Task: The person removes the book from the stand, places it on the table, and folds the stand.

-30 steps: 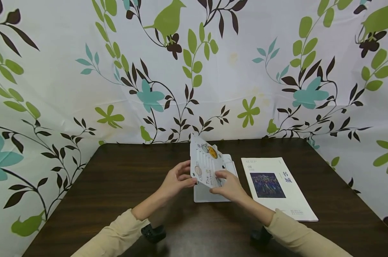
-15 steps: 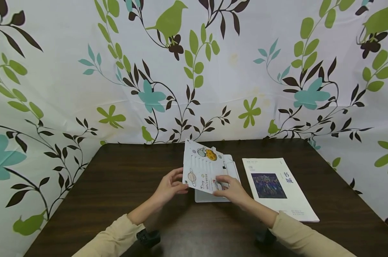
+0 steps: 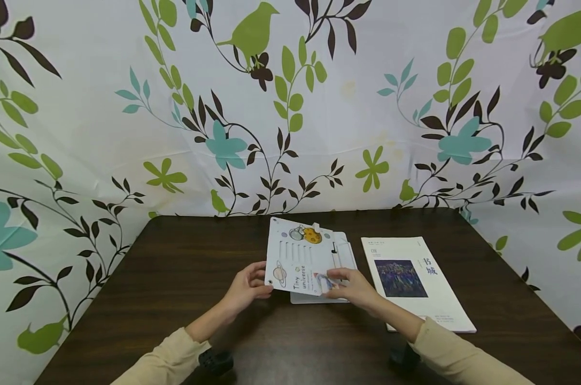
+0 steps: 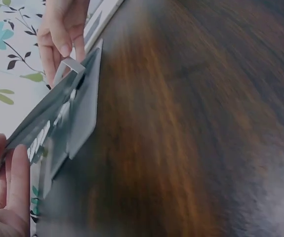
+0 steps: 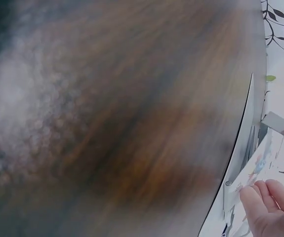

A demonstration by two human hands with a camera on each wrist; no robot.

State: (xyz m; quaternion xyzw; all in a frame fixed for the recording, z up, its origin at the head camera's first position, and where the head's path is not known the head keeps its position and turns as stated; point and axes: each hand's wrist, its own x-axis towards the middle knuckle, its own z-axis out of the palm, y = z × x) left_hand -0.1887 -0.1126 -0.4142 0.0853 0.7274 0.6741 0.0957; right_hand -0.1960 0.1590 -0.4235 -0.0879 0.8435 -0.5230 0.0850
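A white folding book stand [image 3: 290, 251] with space drawings and the words "Tiny universe" is near the middle of the table. Its printed panel is raised at a tilt over a pale base plate [image 3: 314, 299]. My left hand [image 3: 244, 286] pinches the panel's left edge, thumb and fingers on opposite faces in the left wrist view. At the lower right corner my right hand [image 3: 355, 289] grips a small printed flap [image 5: 255, 168]. From the left wrist, the stand's grey underside [image 4: 85, 108] and a bent lip near the right hand are seen.
A white book [image 3: 415, 283] with a dark picture on its cover lies right of the stand, below the right forearm. The dark wooden table [image 3: 194, 251] ends against a patterned cloth [image 3: 328, 139] at the back.
The printed panel has swung left and down from a steep tilt to a flatter one. My left hand moved left and lower with its edge; the right hand shifted slightly right.
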